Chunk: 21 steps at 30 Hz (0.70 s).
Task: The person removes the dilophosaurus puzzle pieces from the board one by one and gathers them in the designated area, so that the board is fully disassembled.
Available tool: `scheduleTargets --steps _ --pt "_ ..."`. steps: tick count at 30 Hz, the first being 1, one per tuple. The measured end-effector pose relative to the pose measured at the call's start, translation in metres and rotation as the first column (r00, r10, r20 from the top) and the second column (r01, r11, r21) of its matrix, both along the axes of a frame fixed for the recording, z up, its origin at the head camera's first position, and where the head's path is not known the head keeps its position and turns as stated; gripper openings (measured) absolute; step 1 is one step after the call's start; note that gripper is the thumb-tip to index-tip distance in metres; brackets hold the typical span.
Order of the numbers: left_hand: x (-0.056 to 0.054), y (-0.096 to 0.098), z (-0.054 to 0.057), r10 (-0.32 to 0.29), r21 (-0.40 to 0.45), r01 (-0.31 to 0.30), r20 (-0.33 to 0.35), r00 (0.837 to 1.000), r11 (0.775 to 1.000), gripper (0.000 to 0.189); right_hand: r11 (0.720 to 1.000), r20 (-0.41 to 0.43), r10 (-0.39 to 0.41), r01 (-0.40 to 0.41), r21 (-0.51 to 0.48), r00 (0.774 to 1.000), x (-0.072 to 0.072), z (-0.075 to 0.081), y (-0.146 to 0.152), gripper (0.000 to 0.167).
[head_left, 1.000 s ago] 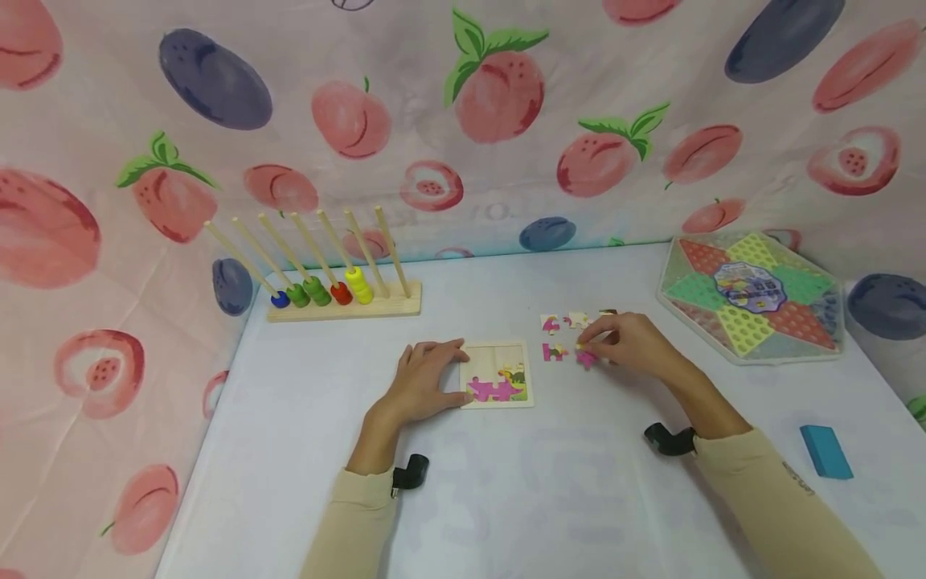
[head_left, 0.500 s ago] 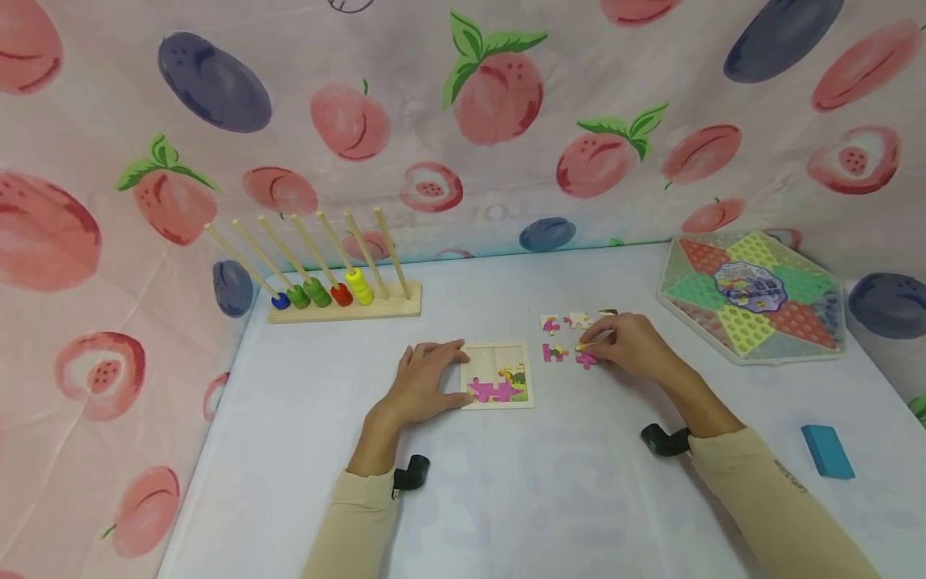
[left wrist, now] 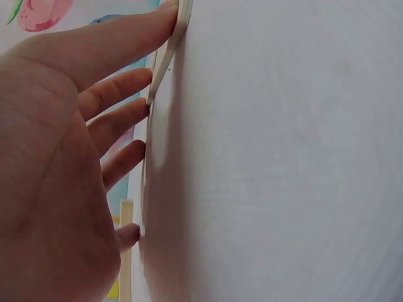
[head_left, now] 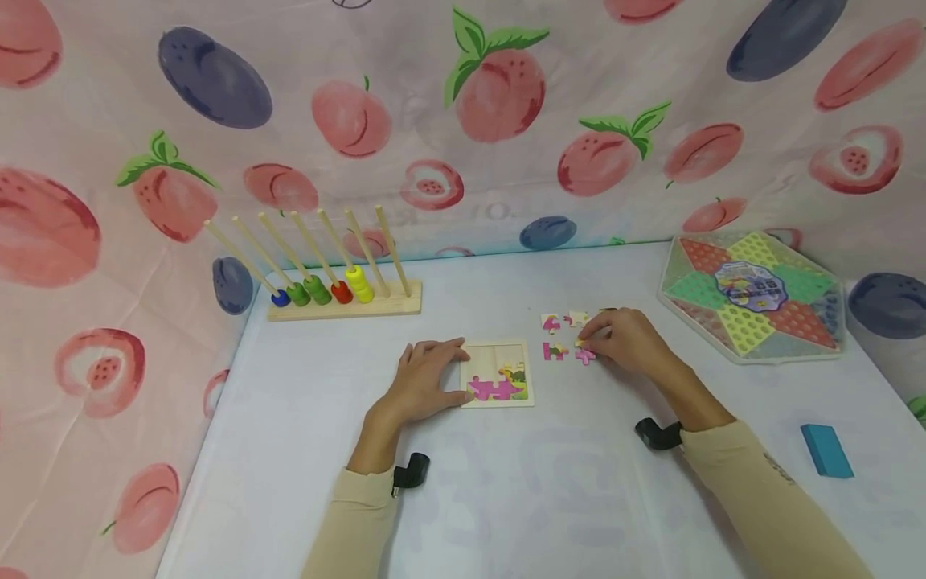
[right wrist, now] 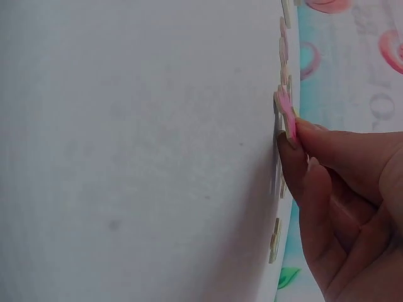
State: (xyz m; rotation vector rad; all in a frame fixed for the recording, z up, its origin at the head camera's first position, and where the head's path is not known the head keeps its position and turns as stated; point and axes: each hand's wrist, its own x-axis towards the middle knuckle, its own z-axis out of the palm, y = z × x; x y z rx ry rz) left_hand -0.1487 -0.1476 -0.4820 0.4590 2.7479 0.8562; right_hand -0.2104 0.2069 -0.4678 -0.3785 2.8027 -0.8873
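In the head view my left hand [head_left: 423, 382] lies at the left side of a small square wooden puzzle tray [head_left: 477, 356]. Its thumb and index finger touch the tray's left corners, and the left wrist view shows the fingers fairly straight against the tray edge [left wrist: 165, 63]. Joined pink, green and yellow pieces [head_left: 495, 390] fill the tray's lower part. To the right, my right hand [head_left: 629, 342] pinches a pink puzzle piece [right wrist: 286, 113] between thumb and fingers, low over the table. Loose puzzle pieces [head_left: 555, 351] lie beside it; the hand partly hides others.
A wooden bead counting rack [head_left: 343, 308] with upright rods stands at the back left. At the back right lies a hexagonal Chinese checkers board [head_left: 752, 297]. A blue block [head_left: 827, 451] sits near the right edge. A fruit-print cloth [head_left: 499, 185] hangs behind the white table.
The pink puzzle piece has tilted slightly in my right hand, which stays at nearly the same spot. The right forearm has shifted a little leftward. My left hand and the tray stay put.
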Motion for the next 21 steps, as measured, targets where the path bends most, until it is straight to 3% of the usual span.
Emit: scheduleTargets --steps 14,21 --pt "-0.0007 0.0 -0.0006 -0.007 -0.009 0.007 -0.005 1.0 1.0 0.054 0.993 -0.001 -0.055 0.055 0.104 0.998 0.0024 0.0051 -0.0057 0.011" --pt "-0.001 -0.0007 -0.0012 -0.006 -0.002 0.006 -0.006 1.0 1.0 0.053 0.993 -0.056 -0.069 0.074 0.089 0.996 0.0001 0.0005 -0.0049 0.034"
